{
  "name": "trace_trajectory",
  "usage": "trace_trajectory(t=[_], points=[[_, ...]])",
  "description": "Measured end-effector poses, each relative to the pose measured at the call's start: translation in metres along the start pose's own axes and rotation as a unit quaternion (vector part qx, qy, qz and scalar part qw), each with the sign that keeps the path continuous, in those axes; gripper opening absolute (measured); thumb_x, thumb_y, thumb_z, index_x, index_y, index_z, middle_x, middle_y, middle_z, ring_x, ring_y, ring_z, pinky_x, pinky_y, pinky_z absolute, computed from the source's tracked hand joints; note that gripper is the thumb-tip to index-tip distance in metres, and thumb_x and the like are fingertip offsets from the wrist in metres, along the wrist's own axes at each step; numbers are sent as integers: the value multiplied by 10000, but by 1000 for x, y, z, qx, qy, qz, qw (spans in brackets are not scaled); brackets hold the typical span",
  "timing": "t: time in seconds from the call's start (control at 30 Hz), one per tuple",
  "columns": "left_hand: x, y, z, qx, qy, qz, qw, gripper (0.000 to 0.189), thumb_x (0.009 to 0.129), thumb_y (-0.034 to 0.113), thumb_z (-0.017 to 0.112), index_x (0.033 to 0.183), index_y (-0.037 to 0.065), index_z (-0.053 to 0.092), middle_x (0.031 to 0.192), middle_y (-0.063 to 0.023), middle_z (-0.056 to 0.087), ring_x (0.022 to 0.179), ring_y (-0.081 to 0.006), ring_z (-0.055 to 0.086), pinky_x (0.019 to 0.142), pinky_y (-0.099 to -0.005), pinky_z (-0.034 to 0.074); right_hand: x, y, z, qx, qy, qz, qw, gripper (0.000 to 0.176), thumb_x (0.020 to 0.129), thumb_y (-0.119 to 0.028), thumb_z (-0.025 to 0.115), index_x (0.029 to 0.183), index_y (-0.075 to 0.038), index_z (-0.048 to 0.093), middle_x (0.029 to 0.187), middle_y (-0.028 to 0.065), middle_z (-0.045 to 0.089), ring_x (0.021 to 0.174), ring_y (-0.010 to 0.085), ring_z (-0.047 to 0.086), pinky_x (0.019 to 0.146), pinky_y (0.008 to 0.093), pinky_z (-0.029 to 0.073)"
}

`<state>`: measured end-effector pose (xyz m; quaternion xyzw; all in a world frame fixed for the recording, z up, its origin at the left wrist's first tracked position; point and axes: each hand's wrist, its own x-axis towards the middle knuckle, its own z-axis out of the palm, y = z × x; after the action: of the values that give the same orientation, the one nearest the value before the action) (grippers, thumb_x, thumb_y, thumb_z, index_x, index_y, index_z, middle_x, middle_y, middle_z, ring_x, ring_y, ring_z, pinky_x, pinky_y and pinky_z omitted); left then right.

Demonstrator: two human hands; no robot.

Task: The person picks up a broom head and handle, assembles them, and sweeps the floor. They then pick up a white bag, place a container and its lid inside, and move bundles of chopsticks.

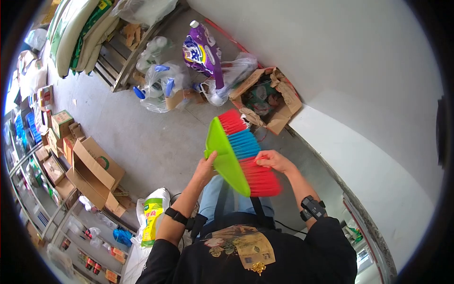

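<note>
A broom head (227, 161) with a bright green plastic body and red and blue bristles (244, 143) is held up in front of my body, tilted, with no long handle in view. My left hand (206, 164) grips the green body near its middle, and the fingers behind it are partly hidden. On the other side, my right hand (275, 161) is closed on the lower red bristles, its thumb and fingers pinched together. The red bristles at the lower end look slightly blurred.
Ahead stand a torn cardboard box (288, 106), a purple detergent bottle (203, 52) and plastic bags of spray bottles (163, 85). Open cartons (97, 165) and shelves line the left. A white sack (153, 213) lies by my left arm. A pale wall (359, 61) rises on the right.
</note>
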<state>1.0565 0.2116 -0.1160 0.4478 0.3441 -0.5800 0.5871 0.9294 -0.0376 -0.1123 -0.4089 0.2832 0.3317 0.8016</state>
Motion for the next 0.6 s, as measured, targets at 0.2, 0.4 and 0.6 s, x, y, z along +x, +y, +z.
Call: trace_trajectory(t=[0.2,0.4,0.6], points=[[1,2,-21,-11,58,60,996,337,797,102,570,1112,11,493,1035,-113,581,933,-251,580,798,-402,476,26,15,6,6,-28,-13,1000,109,841,-146,562,862,-41,582,639,-48,491,571,22,415,517,172,314],[-1,8,-21,-34,85,116,989,311,800,79,551,1104,40,500,1028,-98,583,902,-242,592,769,-411,488,35,34,0,2,50,-31,998,174,843,-184,552,929,-40,602,686,-40,523,601,36,446,534,171,341],[7,3,-30,143,201,320,915,238,791,29,568,1026,11,529,955,-67,595,836,-163,584,736,-278,470,31,52,-20,-30,256,-25,966,167,836,-175,550,944,-60,604,763,-16,556,624,37,461,527,168,373]])
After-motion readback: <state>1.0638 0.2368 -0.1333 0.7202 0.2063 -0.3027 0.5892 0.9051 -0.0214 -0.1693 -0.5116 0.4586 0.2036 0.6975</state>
